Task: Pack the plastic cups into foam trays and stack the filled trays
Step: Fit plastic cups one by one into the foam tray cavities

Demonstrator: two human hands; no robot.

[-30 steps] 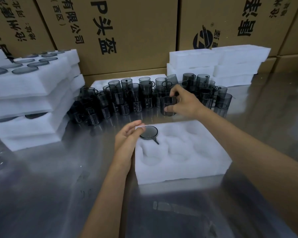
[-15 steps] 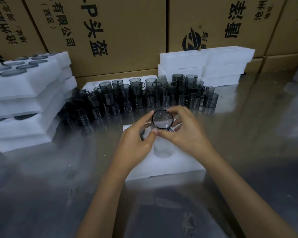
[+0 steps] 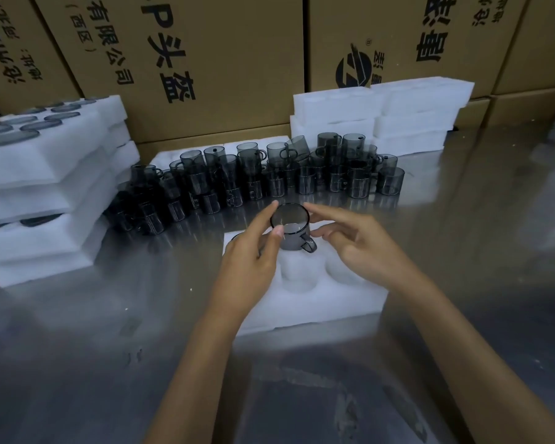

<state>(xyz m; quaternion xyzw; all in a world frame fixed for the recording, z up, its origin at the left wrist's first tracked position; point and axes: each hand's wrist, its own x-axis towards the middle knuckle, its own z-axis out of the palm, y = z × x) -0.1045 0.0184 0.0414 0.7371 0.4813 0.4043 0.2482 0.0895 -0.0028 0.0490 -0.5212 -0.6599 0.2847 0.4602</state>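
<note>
Packing area in a warehouse or small factory: a wall of printed brown shipping cartons (image 3: 225, 59) runs across the far side, with a bare metal worktable (image 3: 77, 363) in front. Dozens of identical plastic cups (image 3: 269, 177) are massed mid-table (bulk goods, not household). White foam trays (image 3: 45, 193) are stacked at left and far right.

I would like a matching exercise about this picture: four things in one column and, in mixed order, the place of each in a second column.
Things
1. held cup
2. loose cups
3. filled trays
4. empty trays

Places
A. stacked at the left
B. stacked at the back right, before the boxes
C. between the left hand and the right hand, over the front tray
D. crowded on the table, behind the front tray

Pairs: 1-C, 2-D, 3-A, 4-B
</note>
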